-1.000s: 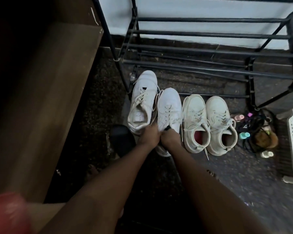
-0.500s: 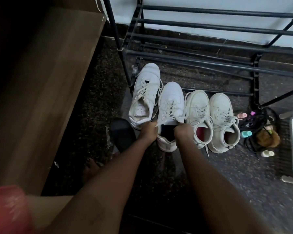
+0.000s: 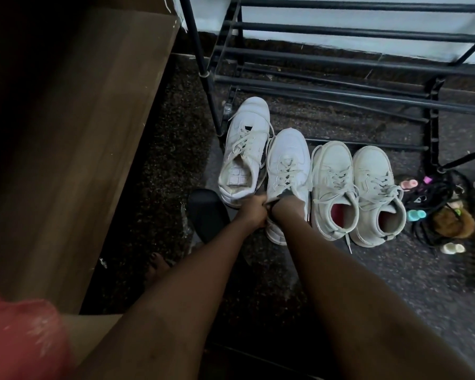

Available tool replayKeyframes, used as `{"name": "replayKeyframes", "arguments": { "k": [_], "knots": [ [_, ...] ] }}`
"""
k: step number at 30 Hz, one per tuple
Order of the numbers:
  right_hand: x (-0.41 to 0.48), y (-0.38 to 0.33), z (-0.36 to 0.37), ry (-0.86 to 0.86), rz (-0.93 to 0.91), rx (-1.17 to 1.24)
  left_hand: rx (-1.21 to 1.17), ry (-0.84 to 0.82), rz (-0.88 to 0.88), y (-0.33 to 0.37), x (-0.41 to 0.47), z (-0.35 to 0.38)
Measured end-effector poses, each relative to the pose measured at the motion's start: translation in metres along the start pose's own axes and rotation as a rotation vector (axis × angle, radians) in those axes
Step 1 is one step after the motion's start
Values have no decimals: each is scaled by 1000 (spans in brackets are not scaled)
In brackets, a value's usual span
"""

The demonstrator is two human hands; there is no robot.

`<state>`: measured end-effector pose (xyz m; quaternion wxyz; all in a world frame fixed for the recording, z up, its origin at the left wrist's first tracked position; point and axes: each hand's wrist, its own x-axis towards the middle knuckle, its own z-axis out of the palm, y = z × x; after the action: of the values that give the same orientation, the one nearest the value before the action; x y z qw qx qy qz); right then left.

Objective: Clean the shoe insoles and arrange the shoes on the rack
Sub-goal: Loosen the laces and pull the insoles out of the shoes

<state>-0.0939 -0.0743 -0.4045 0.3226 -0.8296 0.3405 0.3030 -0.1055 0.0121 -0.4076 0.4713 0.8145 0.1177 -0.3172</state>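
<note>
Shoe [image 3: 287,160], second from the left in a row of four white lace-up trainers, lies on the dark speckled floor [image 3: 395,270] straight ahead of the person. Its toe points at the black tube rack [image 3: 340,34] and its heel at the hands, so its long axis runs along the line of the forearms. None of the four is on the rack. The left neighbour [image 3: 247,149] shows a bare moulded grid inside, and the pair [image 3: 332,182] to the right shows red linings. A flat, dark, thin insole [image 3: 207,212] lies on the floor just left of the heels. The hands are close together at the shoe's mouth. The left hand [image 3: 254,212] grips the padded collar. The right hand [image 3: 285,208] reaches into the opening with its fingers hidden, so its hold cannot be told. Any pull should probably run heelward, toward the body.
</note>
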Motion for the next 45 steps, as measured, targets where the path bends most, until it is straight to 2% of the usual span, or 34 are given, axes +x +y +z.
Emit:
{"name": "replayKeyframes", "arguments": {
  "k": [3,6,18,25,29,38,45],
  "knots": [
    [2,9,3,2,-40,-70,68,8,19,-6,3,0],
    [4,9,4,-12,-124,-178,26,8,7,-9,5,0],
    [24,12,2,-270,-251,-402,-66,-4,-9,-13,9,2],
    [31,19,9,-214,-312,-450,-23,12,41,-14,8,1],
    [31,19,10,-146,-282,-443,-6,23,61,-15,9,0],
    [37,18,10,-250,-306,-472,23,52,80,-16,8,2],
    [35,20,11,-255,-299,-478,93,72,112,-21,13,4]
  ]
}}
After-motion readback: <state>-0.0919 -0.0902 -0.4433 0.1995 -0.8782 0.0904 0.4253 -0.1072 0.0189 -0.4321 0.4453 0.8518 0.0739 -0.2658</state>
